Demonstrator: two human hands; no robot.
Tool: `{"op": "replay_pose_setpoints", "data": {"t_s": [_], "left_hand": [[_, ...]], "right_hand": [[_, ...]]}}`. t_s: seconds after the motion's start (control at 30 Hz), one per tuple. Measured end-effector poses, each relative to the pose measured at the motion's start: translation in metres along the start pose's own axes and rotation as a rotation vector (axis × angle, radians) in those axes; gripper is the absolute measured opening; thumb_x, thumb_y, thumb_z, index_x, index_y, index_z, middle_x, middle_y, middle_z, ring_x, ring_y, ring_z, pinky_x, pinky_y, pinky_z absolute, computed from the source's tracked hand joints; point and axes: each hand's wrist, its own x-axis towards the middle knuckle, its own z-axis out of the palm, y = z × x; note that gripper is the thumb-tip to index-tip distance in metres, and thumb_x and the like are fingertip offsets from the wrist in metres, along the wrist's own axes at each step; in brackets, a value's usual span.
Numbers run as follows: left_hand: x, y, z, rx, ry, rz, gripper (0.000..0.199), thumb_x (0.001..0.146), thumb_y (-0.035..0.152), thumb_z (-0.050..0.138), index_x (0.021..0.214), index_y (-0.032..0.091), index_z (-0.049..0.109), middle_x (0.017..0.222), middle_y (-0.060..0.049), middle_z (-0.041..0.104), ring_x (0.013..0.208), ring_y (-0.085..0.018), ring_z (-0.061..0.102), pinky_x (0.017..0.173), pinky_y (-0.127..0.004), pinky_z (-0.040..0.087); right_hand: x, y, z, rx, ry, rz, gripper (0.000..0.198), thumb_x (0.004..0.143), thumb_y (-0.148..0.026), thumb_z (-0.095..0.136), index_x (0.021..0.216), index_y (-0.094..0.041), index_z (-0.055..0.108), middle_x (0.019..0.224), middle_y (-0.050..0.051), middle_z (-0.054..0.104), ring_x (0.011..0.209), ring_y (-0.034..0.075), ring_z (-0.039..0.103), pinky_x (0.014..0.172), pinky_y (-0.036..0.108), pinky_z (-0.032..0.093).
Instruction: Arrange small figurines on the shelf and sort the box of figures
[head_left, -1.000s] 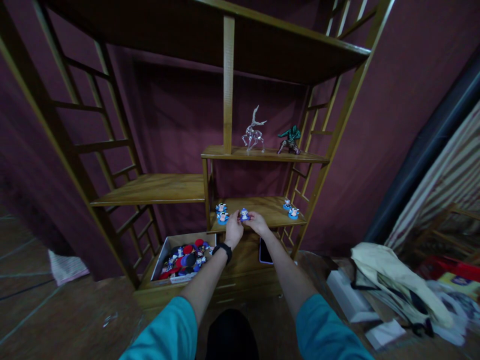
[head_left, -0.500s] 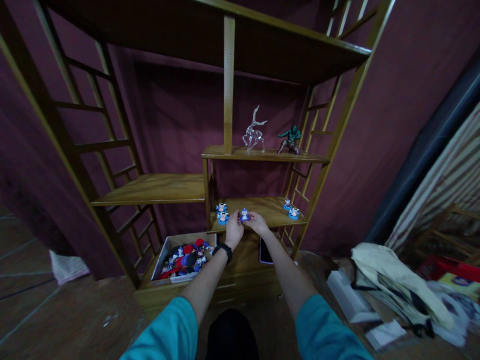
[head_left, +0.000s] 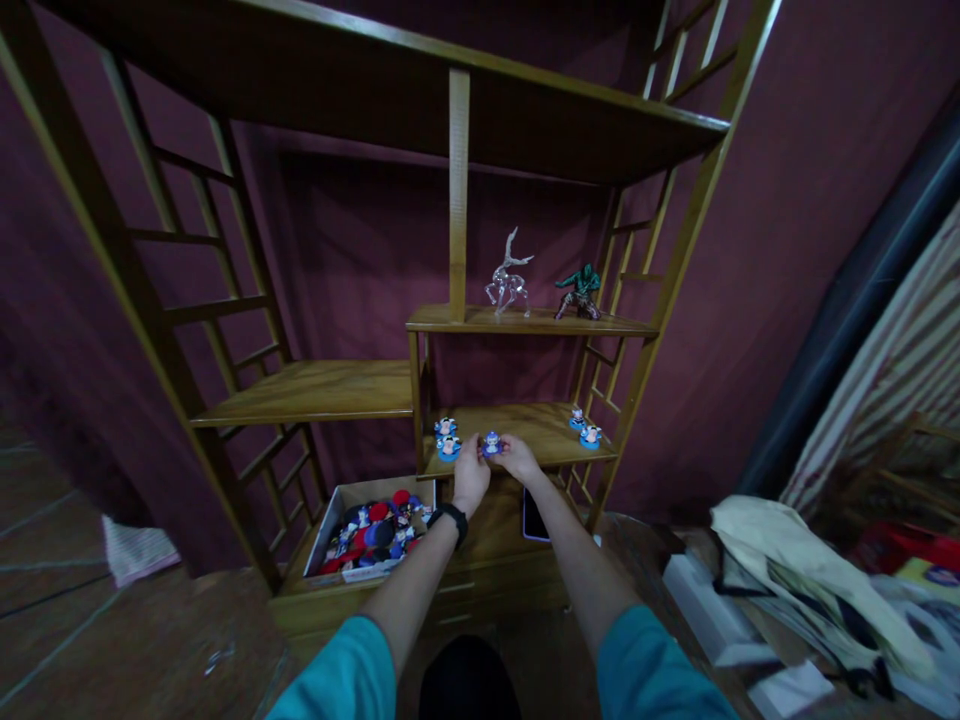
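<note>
A small purple-and-white figurine (head_left: 492, 444) is between my two hands at the front of the lower right shelf (head_left: 517, 422). My left hand (head_left: 471, 474) pinches it from the left, and my right hand (head_left: 518, 458) grips its right side. Whether its base touches the shelf I cannot tell. Left of my hands stand two blue-based figurines, one front (head_left: 448, 447) and one behind (head_left: 445, 427). At the shelf's right end are two more, a larger one (head_left: 590, 436) and a smaller one (head_left: 577, 416).
A cardboard box (head_left: 321, 535) of jumbled figurines sits lower left. A phone (head_left: 534, 516) lies below the shelf. Above stand a clear deer figure (head_left: 510, 282) and a green crouching figure (head_left: 580, 290). White boxes (head_left: 712, 610) and cloth (head_left: 795, 560) lie on the floor at right.
The view has tilted slightly, so the shelves appear a little lower. Both hands still hold the purple figurine at nearly the same spot on the shelf front.
</note>
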Motion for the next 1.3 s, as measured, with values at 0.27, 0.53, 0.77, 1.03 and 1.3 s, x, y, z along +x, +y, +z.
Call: {"op": "replay_pose_setpoints", "data": {"t_s": [0.27, 0.53, 0.77, 1.03, 1.3], "left_hand": [[-0.018, 0.004, -0.009, 0.015, -0.012, 0.089, 0.046, 0.076, 0.003, 0.041, 0.120, 0.014, 0.047, 0.110, -0.013, 0.056, 0.105, -0.020, 0.054, 0.094, -0.038, 0.043], [-0.050, 0.013, -0.032, 0.295, -0.251, 0.374, 0.065, 0.063, -0.006, 0.036, 0.125, 0.015, 0.040, 0.122, -0.012, 0.048, 0.120, -0.024, 0.041, 0.102, -0.045, 0.033], [-0.052, 0.006, -0.035, 0.417, -0.316, 0.487, 0.075, 0.056, -0.009, 0.033, 0.128, 0.011, 0.036, 0.128, -0.015, 0.044, 0.129, -0.024, 0.030, 0.106, -0.042, 0.028], [-0.053, 0.003, -0.032, 0.472, -0.303, 0.519, 0.073, 0.057, -0.008, 0.035, 0.128, 0.010, 0.035, 0.128, -0.015, 0.045, 0.129, -0.024, 0.030, 0.106, -0.041, 0.030], [-0.054, 0.005, -0.030, 0.581, -0.287, 0.542, 0.065, 0.061, -0.008, 0.036, 0.124, 0.008, 0.037, 0.126, -0.018, 0.046, 0.128, -0.025, 0.033, 0.105, -0.042, 0.031]], "right_hand": [[-0.006, -0.006, -0.001, -0.084, 0.019, -0.053, 0.019, 0.060, -0.021, 0.065, 0.078, -0.022, 0.063, 0.076, -0.002, 0.067, 0.073, 0.016, 0.062, 0.071, 0.029, 0.050], [-0.004, -0.001, -0.002, -0.211, 0.079, -0.066, 0.016, 0.061, -0.021, 0.064, 0.077, -0.021, 0.064, 0.077, -0.001, 0.064, 0.071, 0.014, 0.059, 0.071, 0.028, 0.047], [-0.003, 0.003, -0.002, -0.186, 0.072, -0.083, 0.019, 0.062, -0.028, 0.066, 0.080, -0.022, 0.065, 0.075, -0.002, 0.064, 0.068, 0.014, 0.058, 0.068, 0.026, 0.047], [0.001, 0.002, 0.000, -0.338, 0.073, -0.080, 0.020, 0.064, -0.029, 0.067, 0.083, -0.024, 0.067, 0.075, -0.002, 0.066, 0.070, 0.014, 0.058, 0.067, 0.025, 0.045], [0.006, -0.002, 0.001, -0.402, 0.044, -0.076, 0.022, 0.066, -0.029, 0.067, 0.087, -0.022, 0.067, 0.082, -0.001, 0.067, 0.071, 0.014, 0.060, 0.066, 0.024, 0.045]]}}
